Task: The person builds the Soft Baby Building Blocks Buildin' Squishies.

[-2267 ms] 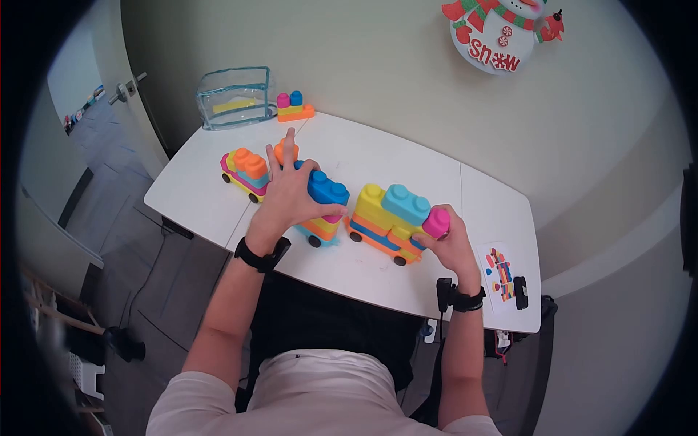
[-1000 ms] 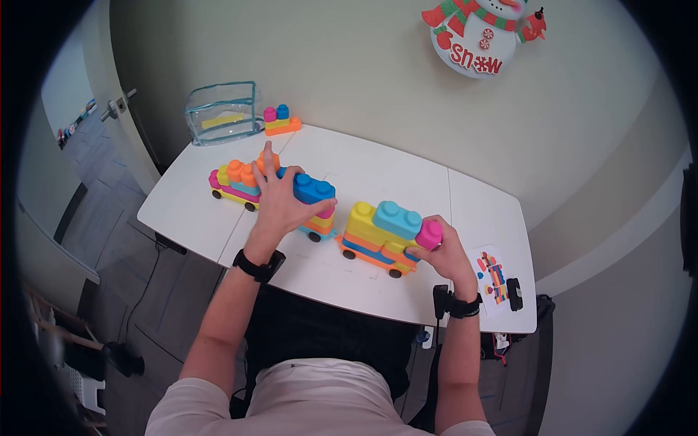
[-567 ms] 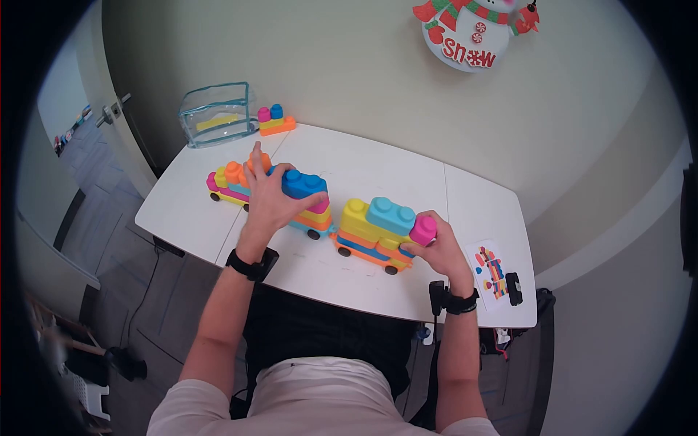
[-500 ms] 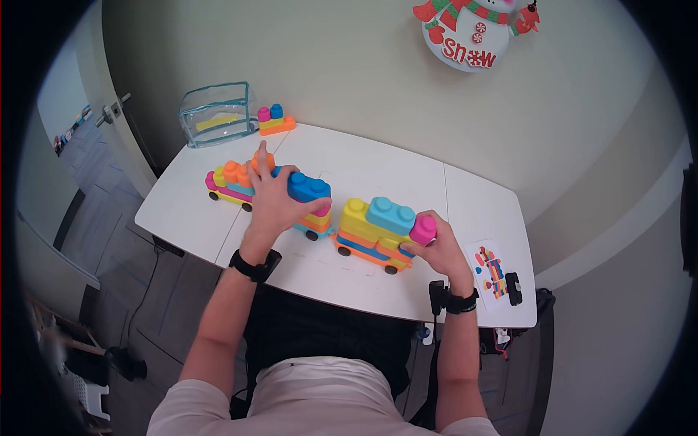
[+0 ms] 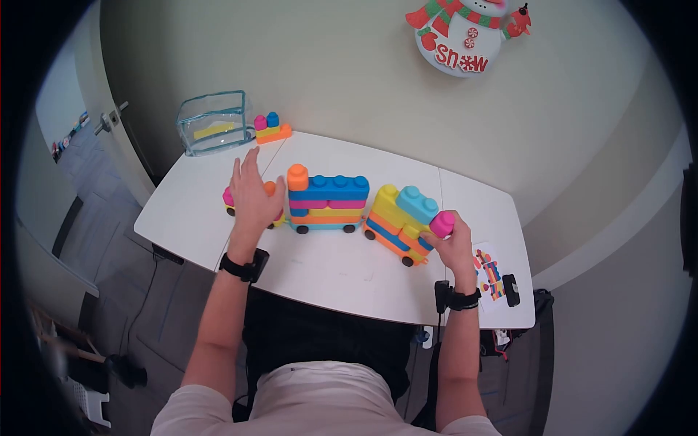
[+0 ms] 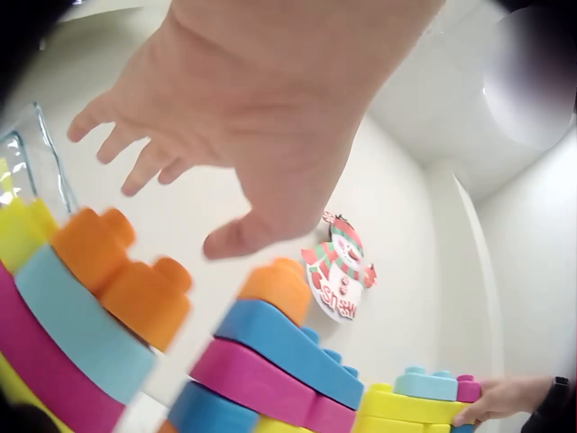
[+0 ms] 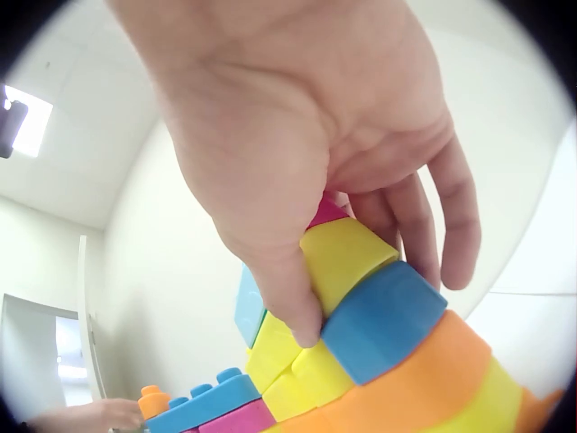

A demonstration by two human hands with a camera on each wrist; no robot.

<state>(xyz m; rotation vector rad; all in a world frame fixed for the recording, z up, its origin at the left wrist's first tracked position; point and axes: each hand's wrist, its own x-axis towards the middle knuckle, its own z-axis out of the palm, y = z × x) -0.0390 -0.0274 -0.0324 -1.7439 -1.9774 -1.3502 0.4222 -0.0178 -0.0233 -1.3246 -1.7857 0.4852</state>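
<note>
The left hand [image 5: 252, 200], fingers spread, is above the left block car [image 5: 273, 218], partly hiding it; the left wrist view shows a gap between this hand [image 6: 243, 126] and the blocks [image 6: 90, 316]. Beside it stands the middle car [image 5: 327, 203], with a blue layer and an orange block on top. At the right end of the third car [image 5: 403, 218], the right hand [image 5: 456, 247] grips the blocks around the pink one [image 5: 442, 224]. In the right wrist view the thumb of the right hand [image 7: 297, 153] presses on yellow blocks [image 7: 347, 257].
A clear zip bag [image 5: 214, 123] and a small block stack [image 5: 273, 129] stand at the table's back left. A printed picture sheet [image 5: 488, 276] and a black object [image 5: 512, 290] lie at the right. A snowman sign [image 5: 465, 36] hangs on the wall.
The left hand has let go of the middle car and moved left, over the left car. The middle car now stands straighter, and the third car has shifted right and turned, still in the right hand.
</note>
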